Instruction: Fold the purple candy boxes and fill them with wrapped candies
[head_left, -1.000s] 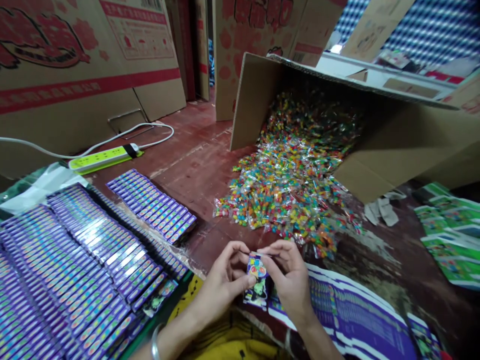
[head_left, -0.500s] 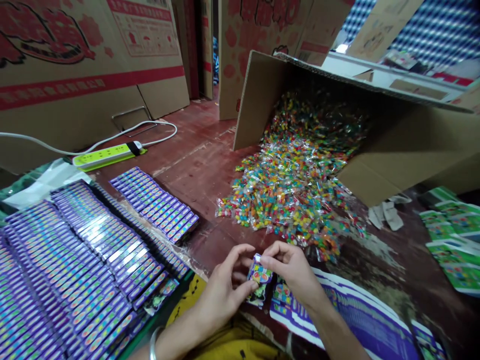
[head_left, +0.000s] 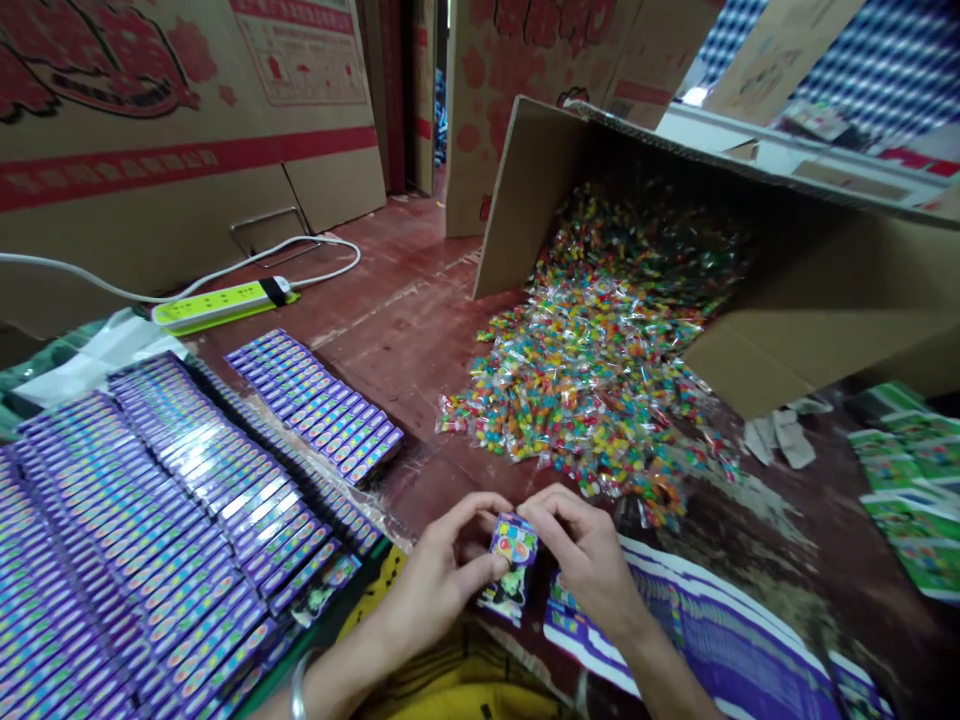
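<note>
Both my hands hold one small purple box (head_left: 512, 553) printed with bright dots, low in the middle of the view. My left hand (head_left: 444, 572) grips its left side with thumb and fingers closed. My right hand (head_left: 583, 552) pinches its top right edge. Under my right wrist lies a fanned stack of flat purple box blanks (head_left: 720, 640). Just beyond my hands a heap of small clear packets of coloured candy (head_left: 592, 370) spills over the red floor.
A big cardboard box (head_left: 795, 250) lies on its side around the candy heap. Rows of filled purple boxes (head_left: 150, 520) cover the left. A green power strip (head_left: 225, 303) with white cable lies beyond them. Green printed blanks (head_left: 911, 490) lie at right. Cardboard cartons stand behind.
The purple box has been turned a little in my fingers, and both hands stay on it in the same spot. The view has drifted slightly.
</note>
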